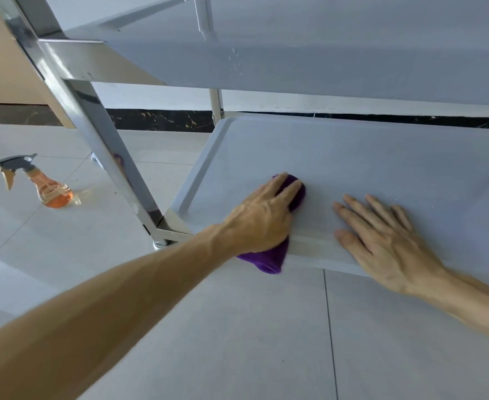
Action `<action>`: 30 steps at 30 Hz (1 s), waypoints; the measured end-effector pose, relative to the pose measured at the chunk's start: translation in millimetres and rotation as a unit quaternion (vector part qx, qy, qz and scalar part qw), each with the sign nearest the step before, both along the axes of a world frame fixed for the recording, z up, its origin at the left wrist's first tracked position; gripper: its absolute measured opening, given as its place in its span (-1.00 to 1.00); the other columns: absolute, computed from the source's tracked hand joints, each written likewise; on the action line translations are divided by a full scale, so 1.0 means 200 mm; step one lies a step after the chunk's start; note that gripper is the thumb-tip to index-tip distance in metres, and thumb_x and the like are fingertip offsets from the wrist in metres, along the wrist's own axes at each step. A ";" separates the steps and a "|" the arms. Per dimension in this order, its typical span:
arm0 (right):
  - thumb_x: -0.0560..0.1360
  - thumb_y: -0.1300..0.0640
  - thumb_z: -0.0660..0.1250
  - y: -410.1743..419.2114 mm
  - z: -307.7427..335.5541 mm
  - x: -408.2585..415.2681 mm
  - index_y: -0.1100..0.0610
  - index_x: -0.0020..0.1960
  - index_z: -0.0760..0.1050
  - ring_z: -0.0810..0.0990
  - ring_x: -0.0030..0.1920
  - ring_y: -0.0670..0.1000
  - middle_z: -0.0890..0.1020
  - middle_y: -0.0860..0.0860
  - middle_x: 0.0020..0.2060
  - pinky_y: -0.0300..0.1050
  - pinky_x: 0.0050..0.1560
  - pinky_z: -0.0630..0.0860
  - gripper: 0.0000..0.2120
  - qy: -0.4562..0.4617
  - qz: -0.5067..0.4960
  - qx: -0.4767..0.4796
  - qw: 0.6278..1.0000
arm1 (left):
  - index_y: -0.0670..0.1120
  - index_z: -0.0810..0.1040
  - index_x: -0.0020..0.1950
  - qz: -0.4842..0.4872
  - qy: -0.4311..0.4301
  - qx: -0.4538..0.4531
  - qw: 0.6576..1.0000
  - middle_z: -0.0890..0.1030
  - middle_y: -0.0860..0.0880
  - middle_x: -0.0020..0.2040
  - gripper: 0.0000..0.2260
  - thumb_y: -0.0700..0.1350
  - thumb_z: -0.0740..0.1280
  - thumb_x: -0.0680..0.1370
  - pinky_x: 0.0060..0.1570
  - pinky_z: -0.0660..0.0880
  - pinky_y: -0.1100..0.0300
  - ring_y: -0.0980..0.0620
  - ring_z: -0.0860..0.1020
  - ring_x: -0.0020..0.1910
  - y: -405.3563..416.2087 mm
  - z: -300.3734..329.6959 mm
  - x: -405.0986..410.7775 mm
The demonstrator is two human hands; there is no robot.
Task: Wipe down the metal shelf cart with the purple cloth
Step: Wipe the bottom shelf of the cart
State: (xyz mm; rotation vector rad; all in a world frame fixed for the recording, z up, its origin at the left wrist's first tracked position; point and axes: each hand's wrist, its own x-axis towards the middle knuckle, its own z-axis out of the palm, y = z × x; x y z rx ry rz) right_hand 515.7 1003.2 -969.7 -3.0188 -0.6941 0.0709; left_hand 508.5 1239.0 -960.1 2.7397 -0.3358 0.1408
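Nearest the camera, pale floor tiles (237,342) fill the lower view, crossed by two bare forearms reaching toward the cart (93,134). Open floor is left in front of the bottom shelf (353,157) and away to the left of it.

At the shelf's front lip, the left hand (262,216) is laid on the cloth (268,259), fingers stretched forward and pressing it flat against the shelf. One purple fold hangs over the front edge below the wrist; another part shows past the fingertips, on the shelf surface. The cloth is thus found at the near left part of the bottom shelf, just inside the raised rim.

Just beside it to the right, the right hand (382,238) is spread flat, palm down, fingers straight and slightly apart, holding nothing; its heel lies over the front lip. A clear gap is kept between the two hands. Small droplets are seen on the shelf by the right fingertips. Beyond the hands, bare shelf runs to the far rim.

A shiny post (113,157) rises from the near left corner, ending in a foot on the floor. Above, the upper shelf (324,53) overhangs, leaving a low space between the shelves.

Farther left, well apart from the cart, a spray bottle (50,189) stands on the floor, partly filled with orange liquid. At the back, a dark baseboard (162,119) is seen along the wall.
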 end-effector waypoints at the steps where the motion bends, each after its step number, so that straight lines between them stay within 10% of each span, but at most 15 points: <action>1: 0.43 -0.34 -0.39 -0.01 0.01 -0.01 -0.15 0.58 0.02 -0.03 0.59 0.02 0.03 -0.16 0.59 0.12 0.52 -0.05 -0.22 0.002 0.001 -0.003 1.000 | -0.13 0.26 0.51 0.005 -0.005 -0.002 1.000 0.25 -0.14 0.52 -0.54 -0.21 0.11 0.59 0.46 0.17 0.12 -0.17 0.26 0.46 0.07 0.02 0.01; 4: 0.42 -0.33 -0.41 -0.02 0.01 -0.05 -0.15 0.58 -0.02 -0.06 0.59 0.02 -0.01 -0.17 0.59 0.12 0.53 -0.08 -0.22 0.008 0.004 -0.007 1.000 | -0.21 0.25 0.51 0.106 0.000 -0.013 0.994 0.23 -0.18 0.53 -0.53 -0.28 0.12 0.58 0.44 -0.04 0.36 -0.18 0.23 0.48 0.32 0.03 0.07; 7: 0.45 -0.31 -0.39 -0.02 0.01 -0.07 -0.14 0.59 -0.04 -0.07 0.59 0.03 -0.03 -0.18 0.59 0.14 0.53 -0.08 -0.26 0.005 0.008 -0.008 1.000 | -0.09 0.20 0.55 0.200 0.024 -0.024 0.979 0.14 -0.12 0.57 -0.51 -0.19 0.10 0.59 0.50 0.08 0.03 -0.18 0.15 0.51 0.39 0.02 0.06; 16: 0.66 -0.04 0.03 -0.05 0.01 -0.03 -0.13 0.53 0.22 0.06 0.57 -0.03 0.20 -0.17 0.55 0.04 0.51 -0.04 -0.57 0.022 -0.001 0.112 0.993 | -0.11 0.10 0.57 0.073 0.000 -0.063 0.995 0.07 -0.11 0.59 -0.49 -0.08 0.09 0.62 0.53 -0.03 0.04 -0.09 0.02 0.57 -0.22 0.00 -0.20; 21: 0.63 -0.04 0.14 -0.05 0.09 -0.01 0.01 0.40 0.41 0.27 0.50 0.00 0.41 -0.07 0.45 0.01 0.49 0.14 -0.63 0.039 -0.024 0.172 0.984 | -0.07 0.15 0.57 0.074 0.093 -0.205 0.972 0.22 -0.03 0.55 -0.53 -0.09 0.09 0.65 0.28 0.01 0.45 0.06 0.17 0.51 -0.14 0.12 -0.15; 30: 0.53 -0.37 0.10 0.49 0.26 -0.06 0.18 0.52 0.18 0.18 0.51 0.11 0.30 0.13 0.48 0.03 0.52 0.09 -0.22 0.054 0.081 0.176 0.979 | -0.09 0.35 0.46 0.085 0.017 0.041 0.995 0.34 -0.06 0.47 -0.63 -0.15 0.14 0.64 0.34 0.30 0.07 -0.08 0.37 0.39 0.42 0.05 -0.22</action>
